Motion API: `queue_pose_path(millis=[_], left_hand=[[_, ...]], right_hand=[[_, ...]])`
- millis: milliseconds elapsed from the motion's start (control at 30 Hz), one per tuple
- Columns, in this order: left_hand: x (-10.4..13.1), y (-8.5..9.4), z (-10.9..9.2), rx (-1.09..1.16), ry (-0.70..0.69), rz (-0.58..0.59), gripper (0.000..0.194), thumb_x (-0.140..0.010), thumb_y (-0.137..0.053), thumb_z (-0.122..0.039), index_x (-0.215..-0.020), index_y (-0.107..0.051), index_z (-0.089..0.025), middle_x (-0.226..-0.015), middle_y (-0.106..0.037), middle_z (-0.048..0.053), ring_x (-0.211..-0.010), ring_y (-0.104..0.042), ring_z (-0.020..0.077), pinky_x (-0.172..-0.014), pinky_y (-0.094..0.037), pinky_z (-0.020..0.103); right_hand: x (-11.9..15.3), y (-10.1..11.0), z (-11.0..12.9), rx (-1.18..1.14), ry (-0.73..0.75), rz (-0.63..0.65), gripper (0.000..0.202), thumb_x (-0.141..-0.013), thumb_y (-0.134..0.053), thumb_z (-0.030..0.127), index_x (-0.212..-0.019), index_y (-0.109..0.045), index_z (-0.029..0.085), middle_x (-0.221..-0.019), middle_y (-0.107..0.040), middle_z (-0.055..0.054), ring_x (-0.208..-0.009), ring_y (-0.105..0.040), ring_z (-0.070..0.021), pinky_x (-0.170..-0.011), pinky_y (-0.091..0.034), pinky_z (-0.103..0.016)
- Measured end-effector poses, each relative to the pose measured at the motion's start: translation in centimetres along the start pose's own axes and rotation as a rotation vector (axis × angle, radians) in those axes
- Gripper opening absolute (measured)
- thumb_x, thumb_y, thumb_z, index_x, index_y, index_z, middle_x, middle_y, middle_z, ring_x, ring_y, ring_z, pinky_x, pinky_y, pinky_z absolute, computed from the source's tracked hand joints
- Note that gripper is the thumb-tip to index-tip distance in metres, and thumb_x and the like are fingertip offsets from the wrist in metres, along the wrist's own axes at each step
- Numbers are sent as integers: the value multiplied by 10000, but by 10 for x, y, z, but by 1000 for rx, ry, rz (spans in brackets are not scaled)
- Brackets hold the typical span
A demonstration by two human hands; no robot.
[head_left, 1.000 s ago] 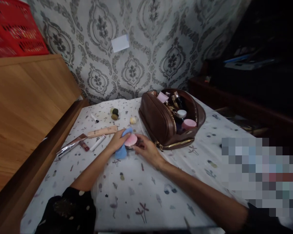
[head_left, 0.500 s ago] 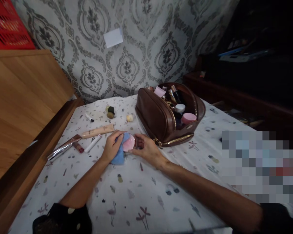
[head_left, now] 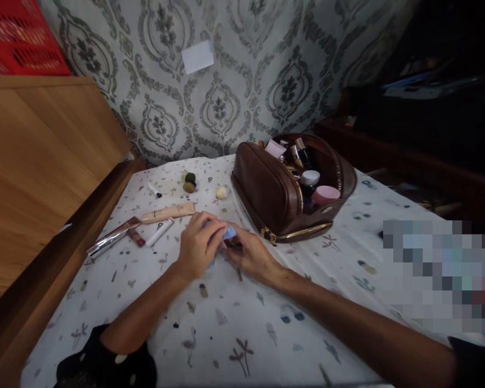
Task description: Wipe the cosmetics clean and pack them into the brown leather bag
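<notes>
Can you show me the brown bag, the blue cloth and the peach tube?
Brown bag (head_left: 264,183), head view: its outer wall.
Blue cloth (head_left: 229,233), head view: its upper visible bit.
Peach tube (head_left: 168,212), head view: its middle.

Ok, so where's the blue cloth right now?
Near the middle of the head view, the blue cloth peeks out between the left hand and right hand, left of the brown bag.

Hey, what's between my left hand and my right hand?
In the head view, blue cloth shows between the left hand and right hand; anything else there is mostly hidden.
</notes>
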State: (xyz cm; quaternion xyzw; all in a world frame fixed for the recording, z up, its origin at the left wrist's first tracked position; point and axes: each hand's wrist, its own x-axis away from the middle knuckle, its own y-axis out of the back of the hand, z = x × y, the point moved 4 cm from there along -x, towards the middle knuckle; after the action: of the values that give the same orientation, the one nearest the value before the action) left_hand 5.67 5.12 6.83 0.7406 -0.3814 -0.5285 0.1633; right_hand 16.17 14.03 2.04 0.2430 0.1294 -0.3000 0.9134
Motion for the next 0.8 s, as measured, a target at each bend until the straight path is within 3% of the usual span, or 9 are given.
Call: queue_pose_path(millis=[100,200,333,433,633,733,800], left_hand=[[1,0,0,-33,22,22,181,-975,-488,-260,-917,-650,-204,-908,-592,50,-904,-558,193,-819,-444,323],[0,2,17,66,136,-3,152,-963,-499,-267,-887,-616,-205,-902,-582,39,-903,-566,189,-836,-446,320],[4,5,41,153,280,-47,177,-956,-474,-271,-831,-576,-201,-836,-577,24,-837,-558,184,-795,-439,312],[15,3,51,101,325,-45,189,-953,-434,-238,-821,-564,-201,-823,-571,26,-826,-551,188,-788,-437,318],[29,-6,57,-138,278,104,219,-924,-430,-171,-881,-644,-180,-1023,-604,97,-1023,-534,245,-920,-441,402],[24,1,63,-69,278,250,270,-963,-436,-259,-950,-698,-193,-1057,-643,96,-1046,-567,247,-978,-437,426],[20,13,68,58,302,350,325,-991,-419,-345,-1143,-679,-223,-1141,-665,91,-1099,-592,239,-1012,-437,409]], right_hand=[[0,-1,4,-21,2,15,226,-864,-600,272,-1069,-624,180,-812,-648,0,-683,-566,-134,-638,-464,-243],[-1,-1,2,-37,-25,44,272,-887,-594,328,-1110,-624,174,-809,-653,1,-686,-579,-133,-642,-472,-244],[0,-1,-5,-40,-47,50,438,-856,-605,282,-1280,-564,181,-948,-700,-30,-808,-645,-167,-754,-519,-292],[2,-3,-11,-31,-72,63,494,-818,-591,218,-1308,-538,186,-1006,-709,-40,-821,-668,-174,-799,-536,-320],[2,3,-10,70,-69,-17,483,-796,-624,246,-1273,-553,208,-1070,-705,-56,-915,-676,-221,-824,-555,-365],[1,5,-8,76,-50,-14,465,-839,-631,325,-1285,-560,214,-1127,-698,-76,-978,-671,-245,-823,-561,-377],[1,6,-7,66,-46,-2,441,-865,-610,347,-1281,-563,210,-1161,-693,-83,-995,-671,-242,-843,-557,-381]])
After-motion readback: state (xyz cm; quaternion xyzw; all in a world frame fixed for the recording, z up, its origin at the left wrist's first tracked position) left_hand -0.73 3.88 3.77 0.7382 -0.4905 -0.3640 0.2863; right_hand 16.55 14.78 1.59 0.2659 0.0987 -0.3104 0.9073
